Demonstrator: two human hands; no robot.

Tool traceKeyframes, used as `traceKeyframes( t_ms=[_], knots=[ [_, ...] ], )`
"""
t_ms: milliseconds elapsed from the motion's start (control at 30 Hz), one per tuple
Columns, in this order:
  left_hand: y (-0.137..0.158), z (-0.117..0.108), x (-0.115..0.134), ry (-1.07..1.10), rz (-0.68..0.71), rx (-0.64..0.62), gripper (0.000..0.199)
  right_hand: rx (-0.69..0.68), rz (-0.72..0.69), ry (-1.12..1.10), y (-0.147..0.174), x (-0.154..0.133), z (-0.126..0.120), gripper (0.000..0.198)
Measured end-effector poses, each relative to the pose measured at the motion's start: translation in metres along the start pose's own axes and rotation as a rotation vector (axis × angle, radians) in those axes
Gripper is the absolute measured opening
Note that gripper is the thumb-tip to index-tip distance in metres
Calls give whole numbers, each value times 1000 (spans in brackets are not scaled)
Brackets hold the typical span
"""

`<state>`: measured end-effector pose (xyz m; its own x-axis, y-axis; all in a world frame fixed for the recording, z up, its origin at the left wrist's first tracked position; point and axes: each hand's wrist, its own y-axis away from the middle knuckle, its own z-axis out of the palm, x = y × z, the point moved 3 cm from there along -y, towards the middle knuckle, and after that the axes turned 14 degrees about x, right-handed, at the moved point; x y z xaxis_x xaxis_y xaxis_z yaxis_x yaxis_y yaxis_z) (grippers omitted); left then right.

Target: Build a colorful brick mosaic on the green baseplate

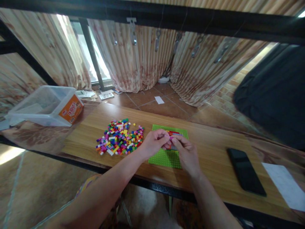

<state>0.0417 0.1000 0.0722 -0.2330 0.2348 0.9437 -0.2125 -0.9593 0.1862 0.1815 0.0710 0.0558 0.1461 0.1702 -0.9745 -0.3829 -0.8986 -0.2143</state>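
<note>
Orange label [71, 110] on clear plastic box [43, 106]: print illegible.

A wooden desk [209, 149] carries everything. Near its middle lies a green baseplate [166, 157], with a heap of small coloured bricks [120, 140] just beside it at 9 o'clock. Well apart at 3 o'clock lies a black phone [245, 171], and a white sheet [286, 186] beyond that. At 10 o'clock sits a clear plastic tub [45, 106].
</note>
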Motion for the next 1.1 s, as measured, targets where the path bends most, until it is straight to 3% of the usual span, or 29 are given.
traceKeyframes(
  t_ms=[167, 300, 633, 900, 1100],
  knots=[
    [-8, -7, -5, -26, -17, 143, 13, 76, -100, 210, -6, 1, -11, 21],
    [-13, -12, -10, -67, -70, 227, 13, 6, -266, 355, -3, -6, -12, 19],
    [-4, -9, -8, 67, -239, 148, 9, 12, -394, 389, 3, -3, -2, 15],
    [-2, -9, -2, -30, -223, 137, 10, 12, -419, 395, 4, 0, -1, 8],
    [-4, -7, -3, -58, -160, 103, 9, -22, -423, 421, 6, 2, 0, 18]
  ],
)
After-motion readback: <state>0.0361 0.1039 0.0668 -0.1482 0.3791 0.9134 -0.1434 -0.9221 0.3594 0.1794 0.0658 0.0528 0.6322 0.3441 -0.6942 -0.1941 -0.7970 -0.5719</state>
